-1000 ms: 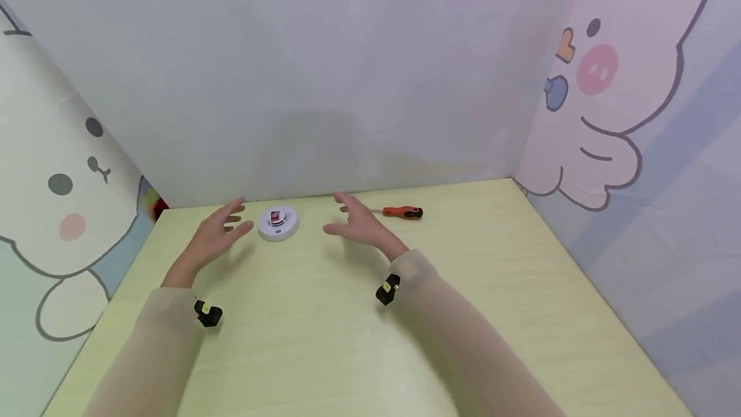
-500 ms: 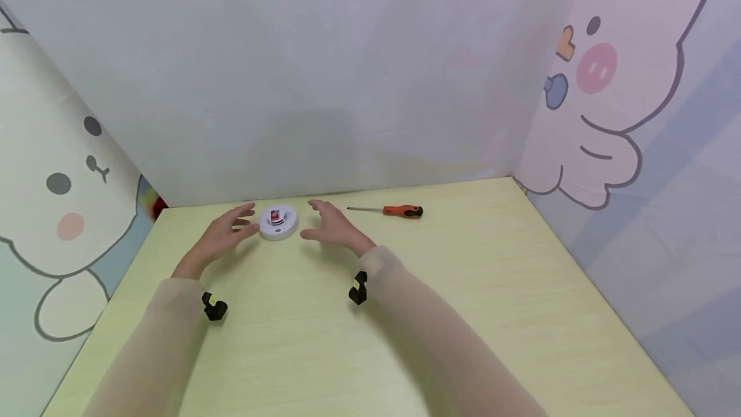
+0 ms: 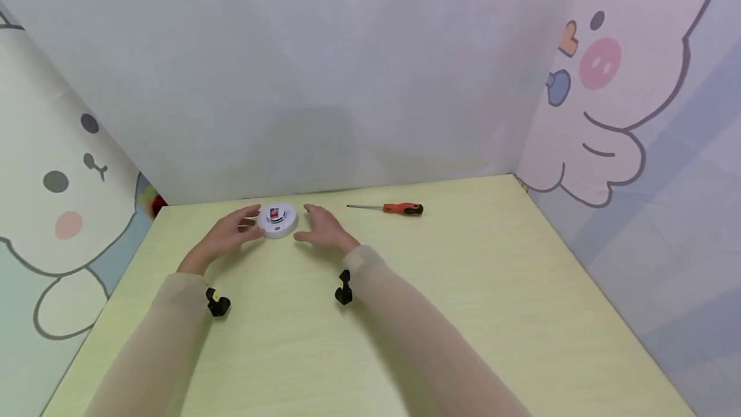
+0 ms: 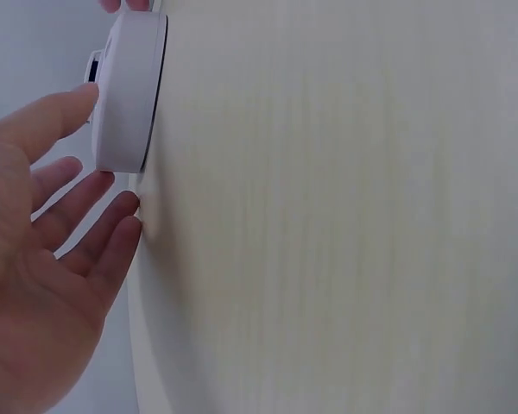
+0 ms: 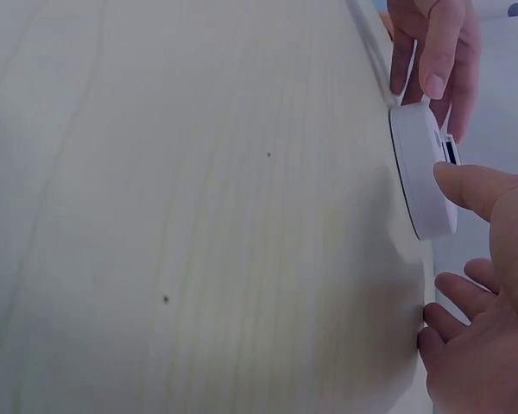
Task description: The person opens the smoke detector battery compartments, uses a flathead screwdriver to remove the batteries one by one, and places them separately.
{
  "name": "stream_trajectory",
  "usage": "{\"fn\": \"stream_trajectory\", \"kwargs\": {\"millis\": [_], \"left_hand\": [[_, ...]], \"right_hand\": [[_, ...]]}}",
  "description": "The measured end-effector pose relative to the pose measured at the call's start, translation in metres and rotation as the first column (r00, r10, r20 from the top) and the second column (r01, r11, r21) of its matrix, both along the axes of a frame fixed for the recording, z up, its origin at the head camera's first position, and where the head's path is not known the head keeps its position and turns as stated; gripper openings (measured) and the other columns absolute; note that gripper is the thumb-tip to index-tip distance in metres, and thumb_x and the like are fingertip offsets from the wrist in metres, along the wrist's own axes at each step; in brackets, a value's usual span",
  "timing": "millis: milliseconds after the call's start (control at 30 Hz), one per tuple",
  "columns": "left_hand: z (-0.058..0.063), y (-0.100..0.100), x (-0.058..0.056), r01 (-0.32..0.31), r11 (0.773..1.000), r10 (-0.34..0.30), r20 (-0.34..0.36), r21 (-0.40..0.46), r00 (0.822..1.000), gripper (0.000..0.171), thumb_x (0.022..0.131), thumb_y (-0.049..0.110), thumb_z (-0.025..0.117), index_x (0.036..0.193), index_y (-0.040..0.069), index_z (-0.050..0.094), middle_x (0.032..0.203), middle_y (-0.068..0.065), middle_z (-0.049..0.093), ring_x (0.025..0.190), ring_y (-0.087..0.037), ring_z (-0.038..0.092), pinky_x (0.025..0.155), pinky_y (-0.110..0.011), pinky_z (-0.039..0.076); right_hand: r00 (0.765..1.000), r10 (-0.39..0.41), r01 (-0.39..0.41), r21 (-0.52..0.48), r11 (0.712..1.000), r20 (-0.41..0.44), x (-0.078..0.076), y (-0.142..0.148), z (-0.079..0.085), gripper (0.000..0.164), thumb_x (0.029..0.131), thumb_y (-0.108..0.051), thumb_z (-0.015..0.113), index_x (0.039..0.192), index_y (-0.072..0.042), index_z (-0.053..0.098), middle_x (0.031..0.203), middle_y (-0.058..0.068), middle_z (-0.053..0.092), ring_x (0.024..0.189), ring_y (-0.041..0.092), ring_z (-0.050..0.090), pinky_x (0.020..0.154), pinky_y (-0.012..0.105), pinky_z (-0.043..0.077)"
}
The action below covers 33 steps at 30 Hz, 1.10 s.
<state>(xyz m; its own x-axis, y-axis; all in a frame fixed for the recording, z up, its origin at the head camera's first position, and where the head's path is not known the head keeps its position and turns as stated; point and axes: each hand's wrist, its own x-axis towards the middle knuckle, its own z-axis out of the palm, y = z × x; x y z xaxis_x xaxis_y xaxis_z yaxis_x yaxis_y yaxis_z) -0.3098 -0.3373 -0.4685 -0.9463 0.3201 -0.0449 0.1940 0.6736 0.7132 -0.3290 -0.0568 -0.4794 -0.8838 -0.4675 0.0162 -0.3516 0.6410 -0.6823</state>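
A round white smoke detector (image 3: 285, 226) with a red label on top lies near the back of the table, face up. My left hand (image 3: 228, 235) is at its left side, fingers spread and relaxed, with fingertips right at the rim; the left wrist view shows the thumb overlapping the top of the smoke detector (image 4: 131, 103). To its right, my right hand (image 3: 325, 230) is held with thumb and fingers parted, facing the detector across a small gap. In the right wrist view the smoke detector (image 5: 419, 168) sits between both hands.
A screwdriver (image 3: 402, 208) with an orange and black handle lies to the right of the right hand, its shaft pointing left. A pale fabric wall (image 3: 347, 82) rises behind the table (image 3: 492, 288), and printed cartoon panels stand at both sides.
My right hand has moved left, away from the screwdriver and closer to the smoke detector. My left hand has shifted slightly right, up to its rim. The detector has stayed in place.
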Motion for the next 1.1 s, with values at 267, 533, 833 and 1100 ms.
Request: {"fn": "stream_trajectory", "kwargs": {"millis": [267, 533, 833, 1100], "left_hand": [[0.000, 0.003, -0.001, 0.011, 1.000, -0.011, 0.011, -0.023, 1.000, 0.083, 0.102, 0.033, 0.074, 0.164, -0.003, 0.031, 0.162, -0.032, 0.039, 0.142, -0.054, 0.046, 0.116, -0.064, 0.040], [-0.002, 0.003, -0.005, 0.003, 1.000, -0.003, 0.000, -0.026, 1.000, 0.080, 0.101, 0.029, 0.077, 0.162, -0.003, 0.036, 0.157, -0.031, 0.045, 0.141, -0.051, 0.048, 0.116, -0.062, 0.042], [-0.004, 0.008, -0.006, 0.004, 1.000, -0.004, -0.004, -0.015, 1.000, 0.073, 0.098, 0.026, 0.080, 0.157, -0.001, 0.046, 0.153, -0.027, 0.052, 0.139, -0.047, 0.052, 0.115, -0.059, 0.044], [0.000, 0.013, -0.005, 0.024, 0.999, -0.023, 0.013, -0.033, 1.000, 0.074, 0.098, 0.028, 0.080, 0.158, 0.000, 0.046, 0.153, -0.027, 0.054, 0.140, -0.047, 0.052, 0.116, -0.059, 0.044]], "right_hand": [[1.000, -0.003, 0.005, 0.106, 0.994, -0.023, 0.002, -0.011, -0.001, 0.083, 0.099, -0.040, 0.074, 0.165, -0.008, 0.035, 0.165, 0.009, 0.046, 0.152, 0.030, 0.042, 0.123, 0.048, 0.036], [1.000, 0.010, -0.007, 0.121, 0.993, -0.023, 0.000, -0.011, -0.003, 0.080, 0.102, -0.039, 0.070, 0.166, -0.009, 0.033, 0.166, 0.006, 0.045, 0.153, 0.031, 0.039, 0.124, 0.051, 0.032], [0.999, -0.011, 0.017, 0.149, 0.989, -0.042, 0.001, -0.011, -0.004, 0.075, 0.102, -0.041, 0.070, 0.163, -0.010, 0.040, 0.150, 0.005, 0.057, 0.140, 0.026, 0.048, 0.118, 0.043, 0.038], [0.999, -0.010, 0.014, 0.106, 0.994, -0.042, -0.001, -0.006, -0.004, 0.069, 0.100, -0.037, 0.074, 0.157, -0.009, 0.049, 0.143, 0.006, 0.059, 0.132, 0.022, 0.050, 0.116, 0.039, 0.039]]}}
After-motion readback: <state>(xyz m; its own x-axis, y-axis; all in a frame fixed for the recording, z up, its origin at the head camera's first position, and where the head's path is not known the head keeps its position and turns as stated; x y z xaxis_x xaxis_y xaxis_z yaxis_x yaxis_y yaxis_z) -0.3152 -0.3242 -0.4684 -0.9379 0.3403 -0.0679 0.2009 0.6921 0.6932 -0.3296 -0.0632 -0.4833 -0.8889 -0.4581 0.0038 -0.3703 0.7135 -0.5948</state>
